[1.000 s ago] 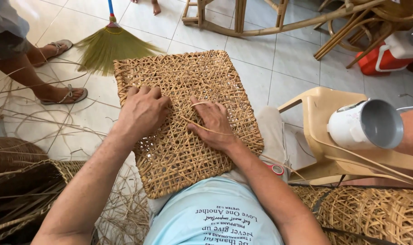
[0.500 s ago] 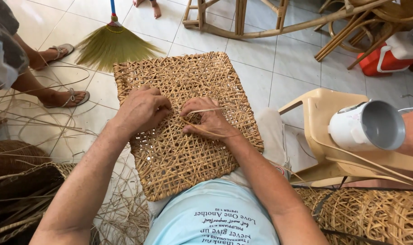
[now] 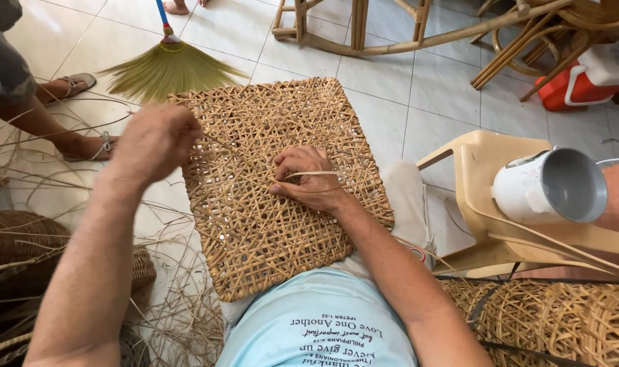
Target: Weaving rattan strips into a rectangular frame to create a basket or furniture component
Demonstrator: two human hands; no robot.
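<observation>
A square woven cane panel (image 3: 255,224) with an open lattice rests on my lap. My right hand (image 3: 308,178) presses down near its middle, fingers curled over a thin cane strand (image 3: 316,174) that runs across the weave. My left hand (image 3: 154,141) is raised at the panel's left edge, blurred, fingers closed as it pulls a fine strand out to the left.
A straw broom (image 3: 161,68) lies on the tiled floor beyond the panel. Another person's sandalled feet (image 3: 85,146) stand at left. A plastic chair (image 3: 489,197) holds a white mug (image 3: 551,189) at right. Rattan furniture (image 3: 418,27), a red container (image 3: 581,78), woven baskets (image 3: 561,319) and loose strands surround me.
My left hand has lifted off the panel's middle and swung out to the left edge, drawing a strand. My right hand stays pressed on the weave.
</observation>
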